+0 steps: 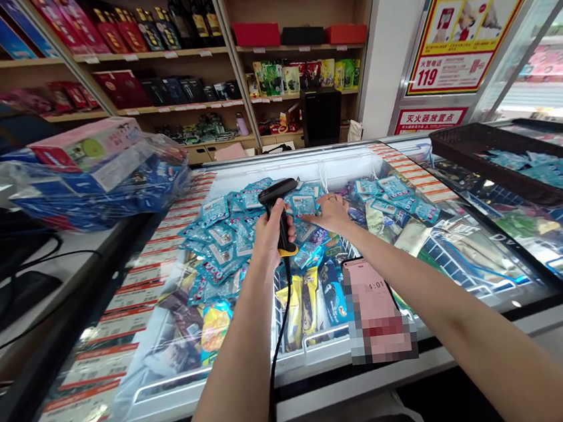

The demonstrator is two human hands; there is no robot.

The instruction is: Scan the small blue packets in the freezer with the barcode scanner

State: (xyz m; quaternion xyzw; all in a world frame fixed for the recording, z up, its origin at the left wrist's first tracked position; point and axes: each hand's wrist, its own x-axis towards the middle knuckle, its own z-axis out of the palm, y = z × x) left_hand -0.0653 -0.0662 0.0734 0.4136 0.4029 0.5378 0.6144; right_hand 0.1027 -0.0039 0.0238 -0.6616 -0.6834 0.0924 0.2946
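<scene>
My left hand (pixel 272 233) is wrapped round the handle of a black barcode scanner (pixel 280 194), held above the freezer with its cable hanging down. My right hand (pixel 331 214) reaches over the small blue packets, thumb and fingers apart, its fingertips at the packets' edge. Whether it touches a packet I cannot tell. A large heap of blue packets (pixel 224 237) spreads under and left of the scanner. A smaller group of blue packets (pixel 395 192) lies to the right of my right hand. A phone (pixel 371 295) with a lit screen lies below my right forearm.
The chest freezer's glass top (pixel 161 358) shows wrapped ice creams (pixel 311 302) and wire baskets beneath. A dark basket (pixel 489 176) with more blue packets stands at right. Bagged boxes (pixel 100 163) sit at left. Stocked shelves (pixel 159 52) line the back.
</scene>
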